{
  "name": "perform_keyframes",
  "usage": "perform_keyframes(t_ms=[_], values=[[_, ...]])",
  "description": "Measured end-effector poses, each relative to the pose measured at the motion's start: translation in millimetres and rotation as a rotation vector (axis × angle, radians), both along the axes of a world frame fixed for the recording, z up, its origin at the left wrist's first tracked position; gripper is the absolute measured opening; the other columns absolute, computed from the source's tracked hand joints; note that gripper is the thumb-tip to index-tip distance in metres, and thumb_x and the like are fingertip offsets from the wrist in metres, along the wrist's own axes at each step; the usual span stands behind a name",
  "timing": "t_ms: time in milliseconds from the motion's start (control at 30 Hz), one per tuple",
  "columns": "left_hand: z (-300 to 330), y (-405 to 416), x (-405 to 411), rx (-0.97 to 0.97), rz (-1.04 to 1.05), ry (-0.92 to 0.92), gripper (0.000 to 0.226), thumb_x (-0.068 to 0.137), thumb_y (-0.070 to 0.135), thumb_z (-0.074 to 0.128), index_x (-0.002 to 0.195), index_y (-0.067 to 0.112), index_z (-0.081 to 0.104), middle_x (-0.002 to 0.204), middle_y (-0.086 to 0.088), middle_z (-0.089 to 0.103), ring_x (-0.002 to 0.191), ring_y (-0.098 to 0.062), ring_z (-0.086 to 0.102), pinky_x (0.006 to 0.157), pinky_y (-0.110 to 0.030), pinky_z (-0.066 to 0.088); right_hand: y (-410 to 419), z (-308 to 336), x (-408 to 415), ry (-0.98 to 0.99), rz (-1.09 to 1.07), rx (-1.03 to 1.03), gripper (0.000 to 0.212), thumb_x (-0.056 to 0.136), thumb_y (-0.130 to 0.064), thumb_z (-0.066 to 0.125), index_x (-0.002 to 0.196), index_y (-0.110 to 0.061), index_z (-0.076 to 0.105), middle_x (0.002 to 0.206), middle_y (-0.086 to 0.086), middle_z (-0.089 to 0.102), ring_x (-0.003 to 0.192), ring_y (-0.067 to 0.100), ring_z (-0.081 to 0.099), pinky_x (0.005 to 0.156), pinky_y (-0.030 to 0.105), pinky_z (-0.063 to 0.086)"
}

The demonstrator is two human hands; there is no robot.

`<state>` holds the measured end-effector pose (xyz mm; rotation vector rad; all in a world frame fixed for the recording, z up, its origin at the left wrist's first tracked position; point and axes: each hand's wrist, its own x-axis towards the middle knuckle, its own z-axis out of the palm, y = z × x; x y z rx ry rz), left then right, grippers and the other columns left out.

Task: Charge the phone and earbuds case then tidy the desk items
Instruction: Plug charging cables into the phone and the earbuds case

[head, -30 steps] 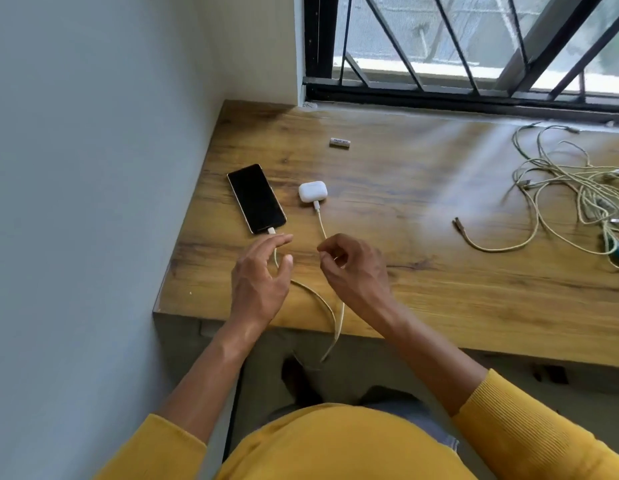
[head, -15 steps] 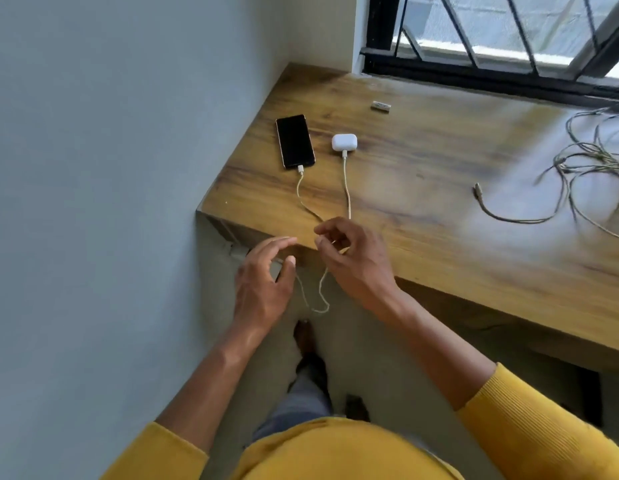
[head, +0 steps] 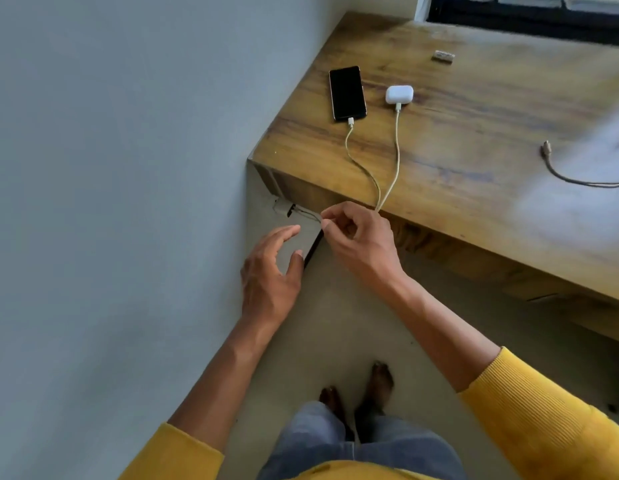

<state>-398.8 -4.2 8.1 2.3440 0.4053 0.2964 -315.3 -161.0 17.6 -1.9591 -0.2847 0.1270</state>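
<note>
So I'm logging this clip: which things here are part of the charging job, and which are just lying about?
In the job:
phone
earbuds case
two charging cables
right hand, pinching the cables
left hand
wall socket

Lying about:
small battery-like item
loose cable

The two white cables (head: pixel 387 174) are slipping out of sight behind the right hand (head: pixel 361 244), the loose cable (head: pixel 578 180) and the desk (head: pixel 508 237) are running off the right edge, and the small thing (head: pixel 443 56) by the window is looking too blurry to name.
</note>
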Motion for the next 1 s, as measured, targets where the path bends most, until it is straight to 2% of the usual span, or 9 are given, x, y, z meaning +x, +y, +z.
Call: perform_keyframes(t_ms=[200,367,533,667,733,833,1000], values=[[-37.0,31.5,15.2,0.015,0.004,-0.038,0.039,0.102,0.018,0.067,0.14,0.024,0.065,0.143,0.008,0.065,0.128,0.005,0.05,0.113,-0.032,0.048,34.4,-29.0,10.1,0.03,-0.051,0.009,0.015,0.101,-0.03,0.067,0.109,-0.021,0.075,0.087,-0.012,0.07,0.076,0.002,0.063,0.067,0.016,0.047],[-89.8,55.0,40.7,0.053,0.023,-0.115,0.038,0.103,0.019,0.066,0.14,0.023,0.065,0.143,0.008,0.065,0.131,0.002,0.052,0.111,-0.027,0.044,61.9,-75.9,29.7,-0.015,-0.044,0.054,0.015,0.102,-0.028,0.066,0.11,-0.019,0.075,0.086,-0.011,0.069,0.074,0.002,0.062,0.065,0.014,0.046],[-157.9,71.6,66.8,0.096,0.061,-0.22,0.038,0.103,0.017,0.066,0.14,0.023,0.065,0.14,0.016,0.062,0.127,0.01,0.049,0.108,-0.013,0.038,88.3,-146.1,52.0,-0.08,-0.033,0.106,0.014,0.103,-0.028,0.066,0.11,-0.019,0.074,0.085,-0.012,0.067,0.073,0.001,0.061,0.063,0.012,0.044],[-224.3,83.4,84.6,0.108,0.09,-0.316,0.04,0.101,0.014,0.068,0.14,0.021,0.066,0.139,0.015,0.063,0.127,0.012,0.05,0.11,-0.02,0.045,108.0,-212.9,70.5,-0.103,-0.007,0.205,0.015,0.102,-0.027,0.067,0.111,-0.018,0.074,0.092,-0.011,0.072,0.082,0.003,0.067,0.068,0.014,0.048],[-257.8,90.8,95.9,0.124,0.095,-0.377,0.041,0.099,0.009,0.069,0.139,0.019,0.068,0.139,0.014,0.064,0.128,0.012,0.052,0.11,-0.018,0.044,120.5,-248.6,81.9,-0.062,0.004,0.27,0.015,0.101,-0.029,0.068,0.112,-0.021,0.075,0.094,-0.013,0.073,0.085,0.002,0.068,0.07,0.018,0.05],[-300.6,103.6,118.2,0.176,0.101,-0.488,0.038,0.098,0.006,0.071,0.135,0.015,0.071,0.137,0.004,0.069,0.13,-0.001,0.059,0.111,-0.018,0.044,137.8,-296.7,96.7,-0.058,-0.02,0.352,0.014,0.1,-0.03,0.07,0.111,-0.024,0.075,0.096,-0.015,0.075,0.087,0.002,0.069,0.073,0.021,0.054],[-359.3,127.5,156.3,0.293,0.081,-0.654,0.035,0.097,0.002,0.071,0.131,0.009,0.071,0.132,-0.004,0.071,0.124,-0.02,0.066,0.104,-0.04,0.054,159.1,-367.7,102.7,-0.176,-0.007,0.494,0.014,0.1,-0.017,0.069,0.113,-0.019,0.075,0.102,-0.013,0.075,0.097,0.006,0.07,0.074,0.014,0.053]])
